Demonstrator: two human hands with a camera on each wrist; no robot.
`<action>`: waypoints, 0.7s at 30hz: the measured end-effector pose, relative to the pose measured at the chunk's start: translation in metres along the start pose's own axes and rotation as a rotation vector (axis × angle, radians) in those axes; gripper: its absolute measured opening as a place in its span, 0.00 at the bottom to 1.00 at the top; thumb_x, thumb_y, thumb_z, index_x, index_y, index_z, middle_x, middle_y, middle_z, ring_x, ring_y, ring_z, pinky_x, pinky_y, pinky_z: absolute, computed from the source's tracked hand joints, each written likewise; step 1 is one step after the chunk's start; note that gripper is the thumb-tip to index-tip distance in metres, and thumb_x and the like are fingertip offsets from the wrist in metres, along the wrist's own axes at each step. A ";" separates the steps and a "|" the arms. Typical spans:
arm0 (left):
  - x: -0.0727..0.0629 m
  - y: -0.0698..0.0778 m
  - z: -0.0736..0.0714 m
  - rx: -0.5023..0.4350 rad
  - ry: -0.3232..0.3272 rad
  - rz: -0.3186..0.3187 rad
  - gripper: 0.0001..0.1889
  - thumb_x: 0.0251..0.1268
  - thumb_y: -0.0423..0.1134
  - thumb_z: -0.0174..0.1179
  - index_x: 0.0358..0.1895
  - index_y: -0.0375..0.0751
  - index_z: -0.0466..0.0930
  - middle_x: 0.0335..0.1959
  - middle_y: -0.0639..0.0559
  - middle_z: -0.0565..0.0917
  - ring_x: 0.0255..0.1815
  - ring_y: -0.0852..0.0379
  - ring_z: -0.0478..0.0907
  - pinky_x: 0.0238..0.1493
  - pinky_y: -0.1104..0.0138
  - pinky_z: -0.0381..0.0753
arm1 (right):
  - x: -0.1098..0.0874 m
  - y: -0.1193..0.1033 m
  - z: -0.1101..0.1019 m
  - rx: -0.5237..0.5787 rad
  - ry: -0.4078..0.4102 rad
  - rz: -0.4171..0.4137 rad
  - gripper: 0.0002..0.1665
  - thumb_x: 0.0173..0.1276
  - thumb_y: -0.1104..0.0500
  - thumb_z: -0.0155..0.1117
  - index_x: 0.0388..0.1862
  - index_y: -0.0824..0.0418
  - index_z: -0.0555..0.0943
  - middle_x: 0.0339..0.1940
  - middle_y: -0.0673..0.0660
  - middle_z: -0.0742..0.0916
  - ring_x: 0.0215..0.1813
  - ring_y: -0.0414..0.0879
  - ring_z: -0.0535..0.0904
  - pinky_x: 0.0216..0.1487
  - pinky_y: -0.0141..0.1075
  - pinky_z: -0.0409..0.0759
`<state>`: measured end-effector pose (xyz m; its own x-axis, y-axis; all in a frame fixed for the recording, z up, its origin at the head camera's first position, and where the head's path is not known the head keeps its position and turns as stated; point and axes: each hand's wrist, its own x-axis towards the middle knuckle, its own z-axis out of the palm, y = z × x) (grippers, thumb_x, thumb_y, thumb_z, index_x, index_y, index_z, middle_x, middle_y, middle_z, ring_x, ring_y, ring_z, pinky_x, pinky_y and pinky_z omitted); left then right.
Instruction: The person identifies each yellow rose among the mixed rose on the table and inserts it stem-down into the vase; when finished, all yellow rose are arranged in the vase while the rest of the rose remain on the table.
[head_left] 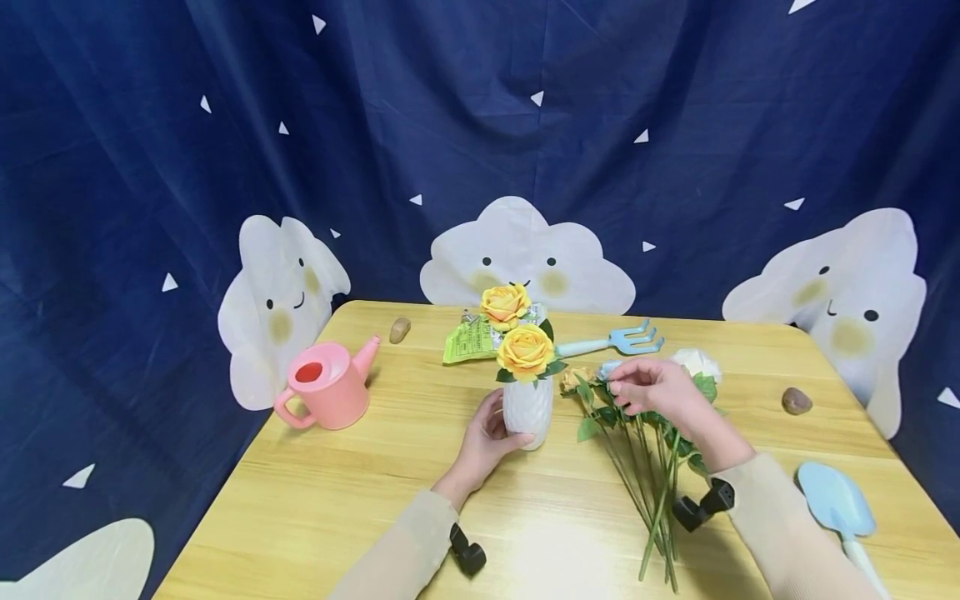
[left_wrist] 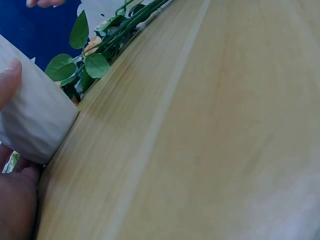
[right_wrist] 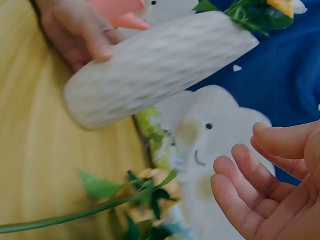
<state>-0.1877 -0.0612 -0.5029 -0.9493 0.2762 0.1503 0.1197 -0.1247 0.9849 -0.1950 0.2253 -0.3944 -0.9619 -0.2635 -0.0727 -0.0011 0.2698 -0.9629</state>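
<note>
A white textured vase (head_left: pixel 528 412) stands upright on the table with two yellow roses (head_left: pixel 526 352) in it. My left hand (head_left: pixel 487 442) grips the vase low down, thumb in front and fingers around the far side. Over the loose flowers on the right, my right hand (head_left: pixel 651 388) hovers with its fingers relaxed and nothing between them, as the right wrist view shows at the hand (right_wrist: pixel 272 185). Beneath it lie a blue flower (head_left: pixel 607 369), a peach flower (head_left: pixel 577 379) and a white flower (head_left: pixel 697 364), their green stems (head_left: pixel 660 517) pointing toward me.
A pink watering can (head_left: pixel 330 387) stands at left, near a brown stone (head_left: pixel 400 330). Behind the vase lie a green packet (head_left: pixel 468 340) and a blue hand rake (head_left: pixel 630 340). To the right are another stone (head_left: pixel 797 401) and a blue trowel (head_left: pixel 836 500).
</note>
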 end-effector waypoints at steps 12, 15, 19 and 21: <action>0.002 0.000 0.000 0.005 -0.001 0.002 0.39 0.50 0.27 0.68 0.67 0.42 0.59 0.62 0.45 0.68 0.61 0.48 0.67 0.64 0.57 0.64 | -0.019 0.047 0.006 0.052 -0.003 0.137 0.22 0.64 0.64 0.62 0.52 0.77 0.70 0.39 0.69 0.81 0.40 0.60 0.80 0.41 0.50 0.81; 0.001 0.001 0.000 0.010 0.003 -0.004 0.40 0.49 0.27 0.68 0.67 0.42 0.59 0.62 0.45 0.68 0.61 0.48 0.67 0.64 0.58 0.63 | -0.020 0.055 0.010 0.045 -0.006 0.160 0.21 0.63 0.65 0.62 0.50 0.76 0.72 0.38 0.67 0.82 0.39 0.59 0.80 0.39 0.49 0.81; 0.001 0.001 0.000 0.011 0.008 -0.009 0.40 0.49 0.27 0.68 0.67 0.42 0.59 0.62 0.44 0.67 0.61 0.47 0.66 0.65 0.58 0.62 | -0.022 0.062 0.015 0.041 -0.019 0.160 0.19 0.62 0.65 0.63 0.48 0.75 0.73 0.36 0.66 0.82 0.38 0.58 0.81 0.38 0.48 0.82; 0.001 0.001 0.000 0.008 0.004 -0.010 0.40 0.49 0.27 0.68 0.67 0.42 0.60 0.62 0.44 0.67 0.62 0.47 0.66 0.64 0.58 0.63 | -0.024 0.064 0.017 0.045 -0.018 0.157 0.19 0.62 0.65 0.63 0.48 0.75 0.73 0.36 0.66 0.81 0.37 0.57 0.81 0.37 0.48 0.82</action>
<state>-0.1883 -0.0611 -0.5022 -0.9516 0.2736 0.1400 0.1124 -0.1140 0.9871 -0.1670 0.2331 -0.4583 -0.9442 -0.2384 -0.2274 0.1613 0.2674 -0.9500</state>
